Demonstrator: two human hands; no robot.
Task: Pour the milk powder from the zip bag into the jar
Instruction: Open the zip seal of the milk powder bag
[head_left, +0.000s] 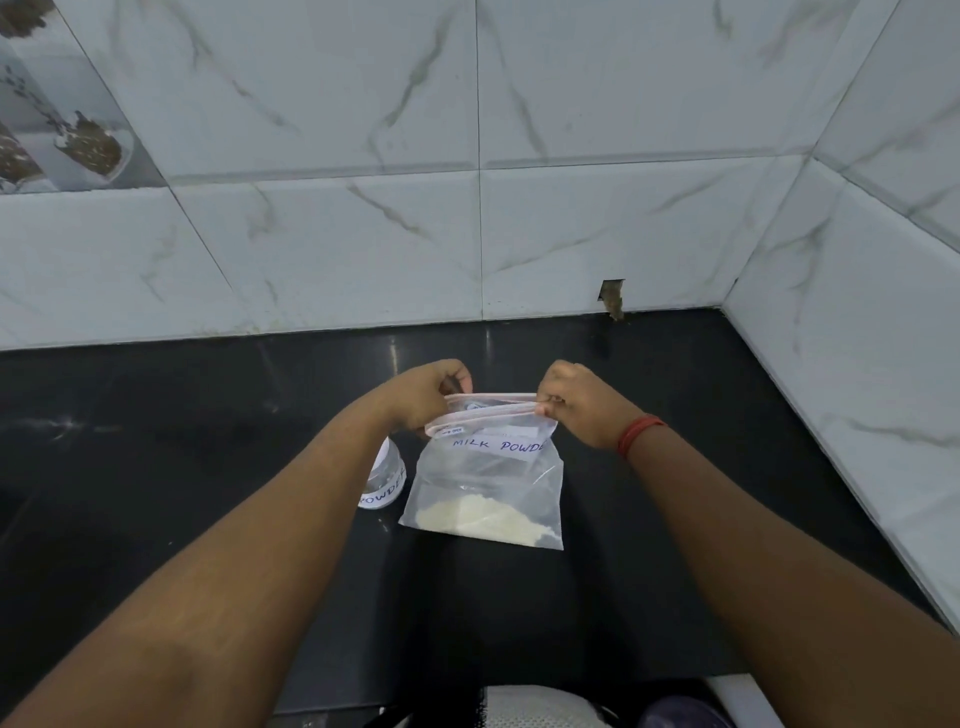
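Observation:
A clear zip bag (488, 483) labelled "MILK POWDER" hangs upright above the black counter, with pale powder (483, 519) settled along its bottom. My left hand (431, 395) pinches the left end of the pink zip strip. At the right end, my right hand (576, 405) grips the strip. The two sides of the zip are parted a little between my hands. A clear jar (384, 480) with a white "POWDER" label stands on the counter just left of the bag, partly hidden behind my left forearm; its mouth cannot be seen.
The black counter (156, 441) runs back to a marble-tiled wall (467, 208), which turns a corner at the right (857, 338). A small hole in the tile (612, 297) sits at the counter's back edge. Light-coloured objects (540, 706) show below the front edge.

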